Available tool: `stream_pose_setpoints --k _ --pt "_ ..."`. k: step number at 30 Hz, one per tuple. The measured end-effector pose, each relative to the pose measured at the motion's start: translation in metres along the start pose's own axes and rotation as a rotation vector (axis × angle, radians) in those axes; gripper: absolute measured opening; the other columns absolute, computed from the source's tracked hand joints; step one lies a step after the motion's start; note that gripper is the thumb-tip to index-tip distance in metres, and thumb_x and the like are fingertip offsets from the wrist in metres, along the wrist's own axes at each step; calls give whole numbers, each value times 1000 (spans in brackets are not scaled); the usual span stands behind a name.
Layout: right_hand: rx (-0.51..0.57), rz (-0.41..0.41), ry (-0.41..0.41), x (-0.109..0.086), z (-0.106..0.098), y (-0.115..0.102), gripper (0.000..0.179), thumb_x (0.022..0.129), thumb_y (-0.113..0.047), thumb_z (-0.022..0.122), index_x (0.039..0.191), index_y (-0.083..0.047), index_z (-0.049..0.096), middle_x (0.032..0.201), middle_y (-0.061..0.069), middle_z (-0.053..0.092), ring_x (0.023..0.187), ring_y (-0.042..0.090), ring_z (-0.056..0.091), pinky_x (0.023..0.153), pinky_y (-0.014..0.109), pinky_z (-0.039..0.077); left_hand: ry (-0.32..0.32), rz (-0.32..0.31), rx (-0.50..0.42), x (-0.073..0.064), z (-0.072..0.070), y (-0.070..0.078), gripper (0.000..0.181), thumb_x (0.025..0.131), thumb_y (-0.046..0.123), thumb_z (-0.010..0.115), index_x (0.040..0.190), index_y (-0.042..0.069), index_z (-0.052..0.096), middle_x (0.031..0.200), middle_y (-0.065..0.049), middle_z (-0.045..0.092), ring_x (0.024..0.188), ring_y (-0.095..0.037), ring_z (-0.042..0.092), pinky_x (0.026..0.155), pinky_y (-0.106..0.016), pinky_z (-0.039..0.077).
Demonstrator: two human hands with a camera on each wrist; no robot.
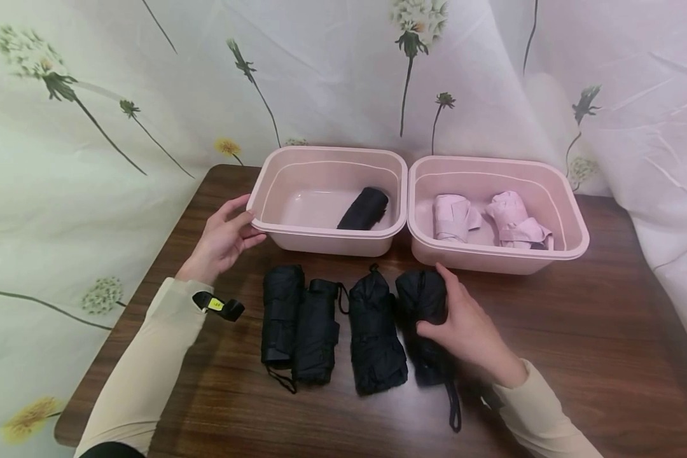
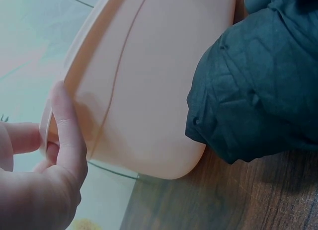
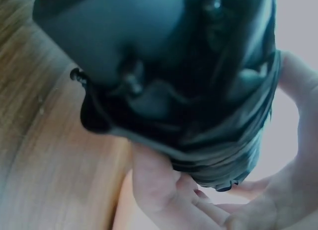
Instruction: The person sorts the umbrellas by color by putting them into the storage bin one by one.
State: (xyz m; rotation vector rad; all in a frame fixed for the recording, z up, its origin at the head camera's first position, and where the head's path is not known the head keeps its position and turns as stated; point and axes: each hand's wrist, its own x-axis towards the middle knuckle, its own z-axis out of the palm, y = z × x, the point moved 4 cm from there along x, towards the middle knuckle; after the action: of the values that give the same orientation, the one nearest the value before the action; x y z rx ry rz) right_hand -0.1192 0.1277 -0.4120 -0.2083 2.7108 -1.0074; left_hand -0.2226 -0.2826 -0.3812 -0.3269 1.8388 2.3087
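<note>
My left hand (image 1: pixel 224 238) pinches the rim at the left end of a pink plastic bin (image 1: pixel 332 244), its thumb and fingers on either side of the rim in the left wrist view. Inside that bin lies one black folded umbrella (image 1: pixel 364 208). My right hand (image 1: pixel 468 324) grips the rightmost black folded umbrella (image 1: pixel 423 298) of a row on the table; its wrist strap trails toward me. In the right wrist view, fingers and thumb wrap around this umbrella (image 3: pixel 198 106). To its left lie more black folded umbrellas (image 1: pixel 374 337), side by side.
A second pink bin (image 1: pixel 492 256) stands against the first on the right, with two light pink folded umbrellas (image 1: pixel 453 217) inside. Both stand at the back of the dark wooden table (image 1: pixel 595 356). Behind hangs a flower-print cloth (image 1: pixel 332 76).
</note>
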Motion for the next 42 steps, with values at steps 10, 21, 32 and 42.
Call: stream_pose_setpoints --k 10,21,32,42 --pt "87 -24 29 -5 -16 -14 102 78 -30 77 155 -21 11 149 17 35 117 36 49 98 58 47 9 1 33 -1 -1 2 53 100 14 52 148 16 31 135 -13 41 76 -12 71 70 -27 61" --pt "218 -113 157 -8 -44 -33 100 79 -21 76 154 -19 11 138 20 46 111 36 56 96 52 49 16 -3 36 0 -2 3 54 99 16 54 149 18 34 131 -11 46 76 -11 70 69 -25 60" --pt "777 -221 136 -2 -73 -46 65 83 7 60 140 -18 41 116 1 62 97 10 63 75 22 57 18 -2 30 -1 -2 2 53 100 15 51 150 18 33 129 -11 45 73 -10 69 68 -24 60" --pt "1357 -307 -63 14 -81 -54 59 93 11 35 145 -17 33 129 5 57 99 18 67 76 33 59 5 1 -7 0 -2 -1 52 100 12 51 149 18 35 125 -11 47 72 -12 69 67 -26 60"
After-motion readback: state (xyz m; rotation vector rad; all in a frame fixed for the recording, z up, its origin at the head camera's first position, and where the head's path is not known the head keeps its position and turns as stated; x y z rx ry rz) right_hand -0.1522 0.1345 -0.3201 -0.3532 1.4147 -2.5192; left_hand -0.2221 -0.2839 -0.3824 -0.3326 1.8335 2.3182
